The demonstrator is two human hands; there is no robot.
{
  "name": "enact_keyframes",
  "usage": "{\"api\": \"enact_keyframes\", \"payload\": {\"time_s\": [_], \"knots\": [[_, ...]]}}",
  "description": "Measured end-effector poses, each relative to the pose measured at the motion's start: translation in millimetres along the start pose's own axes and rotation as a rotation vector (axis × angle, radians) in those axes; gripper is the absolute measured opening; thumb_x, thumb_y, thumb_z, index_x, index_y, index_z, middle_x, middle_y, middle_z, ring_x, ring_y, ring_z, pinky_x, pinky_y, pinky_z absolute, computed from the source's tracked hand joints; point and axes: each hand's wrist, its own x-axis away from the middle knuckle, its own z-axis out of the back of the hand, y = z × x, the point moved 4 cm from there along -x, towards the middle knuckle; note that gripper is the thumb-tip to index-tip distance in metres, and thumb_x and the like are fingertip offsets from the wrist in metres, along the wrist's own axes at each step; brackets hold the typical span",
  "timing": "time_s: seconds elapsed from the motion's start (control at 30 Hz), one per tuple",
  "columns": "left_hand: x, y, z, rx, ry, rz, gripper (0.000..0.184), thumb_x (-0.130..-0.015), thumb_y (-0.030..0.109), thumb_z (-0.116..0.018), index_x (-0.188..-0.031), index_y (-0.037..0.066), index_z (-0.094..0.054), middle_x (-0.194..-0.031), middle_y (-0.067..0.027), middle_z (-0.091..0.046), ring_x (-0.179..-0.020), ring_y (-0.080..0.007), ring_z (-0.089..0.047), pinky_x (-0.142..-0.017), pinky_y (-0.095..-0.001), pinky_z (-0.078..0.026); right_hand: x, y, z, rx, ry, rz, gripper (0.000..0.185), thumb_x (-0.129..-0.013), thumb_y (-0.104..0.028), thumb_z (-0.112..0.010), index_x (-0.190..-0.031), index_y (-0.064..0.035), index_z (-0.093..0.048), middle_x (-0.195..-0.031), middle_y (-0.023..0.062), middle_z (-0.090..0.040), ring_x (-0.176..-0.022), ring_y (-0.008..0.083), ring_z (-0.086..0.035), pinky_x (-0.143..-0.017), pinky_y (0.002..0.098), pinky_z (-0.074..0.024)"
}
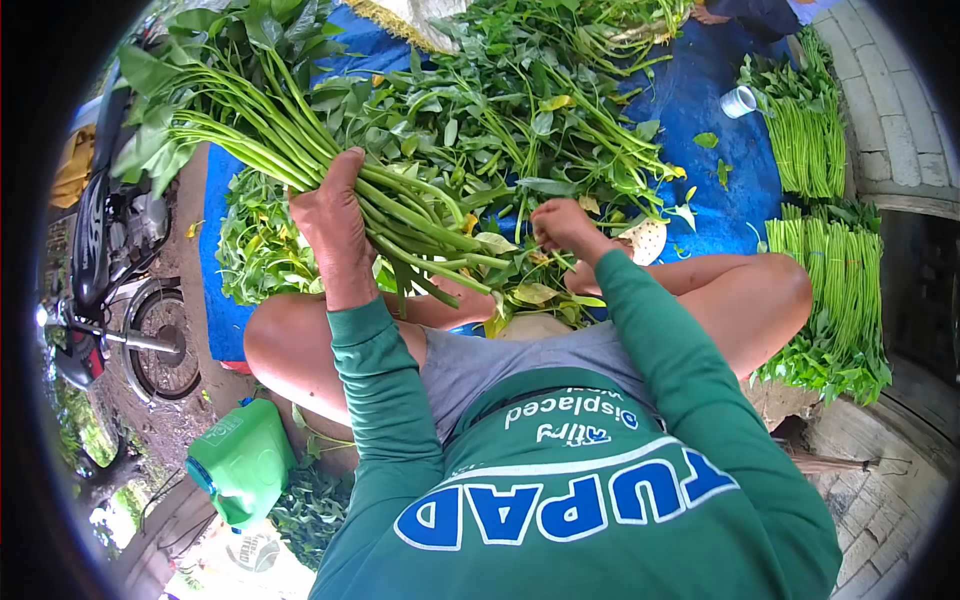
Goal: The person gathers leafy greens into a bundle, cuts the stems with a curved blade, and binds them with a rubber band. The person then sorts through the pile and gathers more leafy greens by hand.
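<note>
My left hand [335, 215] is wrapped around a thick bunch of water spinach [270, 140], its leaves toward the upper left and its cut stem ends toward the lower right. My right hand [572, 228] is closed, fingers curled, to the right of those stem ends and apart from them. Whatever it may hold is hidden. Beneath and beyond both hands spreads a loose heap of water spinach [450, 110], with some yellowed leaves [535, 293] near my crossed legs.
Tied bundles of stems [825, 270] lie along the right edge of the blue tarp [740, 170], near a white cup-like container [738, 102]. To the left are a green jug [240, 460] and a motorcycle [110, 250]. Part of another person [712, 14] shows at the top.
</note>
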Motion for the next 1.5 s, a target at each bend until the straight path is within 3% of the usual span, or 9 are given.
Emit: {"api": "enact_keyframes", "payload": {"time_s": [0.2, 0.3, 0.33, 0.47, 0.67, 0.87, 1.0, 1.27, 1.5], "knots": [[-9.8, -24.2, -13.1, -0.008, -0.043, 0.146, 0.022, -0.088, 0.014, -0.083, -0.092, -0.006, -0.075, -0.074, -0.0079, -0.070, -0.060, -0.0171, -0.067, -0.058, -0.0313, -0.055, -58.1, 33.4, -13.6, 0.527, 0.388, 0.144, 0.040, -0.090, -0.029, -0.077, -0.067, 0.0022, -0.069, -0.064, 0.0129, -0.066, -0.056, 0.0306, -0.064, -0.061, 0.0464, -0.0531], [-11.2, -33.1, -19.6, 0.019, -0.030, 0.163, 0.022, -0.089, 0.013, -0.082, -0.095, -0.006, -0.074, -0.076, -0.0079, -0.070, -0.061, -0.0169, -0.067, -0.059, -0.0310, -0.055, -88.5, 32.5, -27.9, 0.701, 0.440, 0.388, 0.036, -0.089, -0.027, -0.079, -0.068, 0.0009, -0.069, -0.062, 0.0131, -0.064, -0.059, 0.0328, -0.062, -0.062, 0.0487, -0.0513], [-13.2, -35.1, -17.8, -0.001, -0.045, 0.207, 0.018, -0.087, 0.007, -0.079, -0.095, -0.006, -0.071, -0.079, -0.0100, -0.071, -0.063, -0.0183, -0.068, -0.059, -0.0326, -0.056, -82.8, 26.9, -26.6, 0.373, 0.419, 0.153, 0.027, -0.089, -0.022, -0.078, -0.073, -0.0011, -0.071, -0.066, 0.0116, -0.065, -0.064, 0.0290, -0.062, -0.063, 0.0481, -0.0494], [-18.9, -31.2, -15.1, 0.033, -0.060, 0.257, 0.018, -0.087, 0.008, -0.079, -0.094, -0.007, -0.070, -0.077, -0.0094, -0.071, -0.061, -0.0185, -0.068, -0.057, -0.0327, -0.055, -52.5, -3.7, -14.9, 0.045, 0.244, -0.005, 0.014, -0.088, -0.014, -0.078, -0.098, -0.0045, -0.077, -0.088, 0.0069, -0.075, -0.077, 0.0154, -0.066, -0.067, 0.0375, -0.0506], [-23.8, -32.7, -15.0, 0.074, -0.113, 0.299, 0.021, -0.089, 0.012, -0.081, -0.096, -0.006, -0.074, -0.080, -0.0083, -0.072, -0.065, -0.0165, -0.069, -0.061, -0.0307, -0.057, 80.7, -123.4, 72.2, 0.209, 0.175, 0.266, 0.037, -0.098, -0.016, -0.076, -0.131, -0.0009, -0.069, -0.101, 0.0009, -0.072, -0.086, 0.0089, -0.067, -0.070, 0.0279, -0.0574], [-5.8, -40.4, -16.5, 0.111, -0.248, 0.372, 0.023, -0.089, 0.017, -0.079, -0.092, -0.005, -0.074, -0.075, -0.0088, -0.071, -0.060, -0.0176, -0.069, -0.057, -0.0326, -0.057, 181.7, -201.8, 119.8, 0.087, 0.293, 0.325, 0.039, -0.097, -0.028, -0.079, -0.128, -0.0047, -0.073, -0.097, -0.0010, -0.074, -0.085, 0.0086, -0.068, -0.064, 0.0269, -0.0556], [-0.4, -44.9, -11.7, 0.139, -0.287, 0.447, 0.021, -0.088, 0.013, -0.078, -0.095, -0.005, -0.071, -0.077, -0.0083, -0.070, -0.060, -0.0183, -0.068, -0.057, -0.0331, -0.057, 223.0, -224.3, 153.3, 0.489, 0.323, 0.322, 0.032, -0.094, -0.027, -0.078, -0.118, -0.0052, -0.077, -0.089, -0.0013, -0.074, -0.073, 0.0068, -0.065, -0.056, 0.0243, -0.0452], [10.7, -39.6, -7.0, 0.188, -0.340, 0.445, 0.021, -0.087, 0.011, -0.077, -0.099, -0.005, -0.071, -0.081, -0.0096, -0.072, -0.063, -0.0189, -0.070, -0.060, -0.0335, -0.058, 299.3, -285.8, 165.2, 0.562, 0.357, 0.324, 0.028, -0.088, -0.024, -0.077, -0.110, -0.0052, -0.078, -0.089, -0.0008, -0.075, -0.072, 0.0065, -0.067, -0.058, 0.0228, -0.0429], [11.7, -43.6, -11.8, 0.212, -0.379, 0.454, 0.021, -0.087, 0.011, -0.078, -0.098, -0.005, -0.072, -0.081, -0.0115, -0.074, -0.064, -0.0208, -0.072, -0.061, -0.0343, -0.060, 287.4, -272.6, 155.6, 0.234, 0.437, 0.524, 0.025, -0.095, -0.024, -0.080, -0.113, -0.0081, -0.078, -0.090, -0.0014, -0.075, -0.074, 0.0067, -0.068, -0.059, 0.0200, -0.0450]]}}
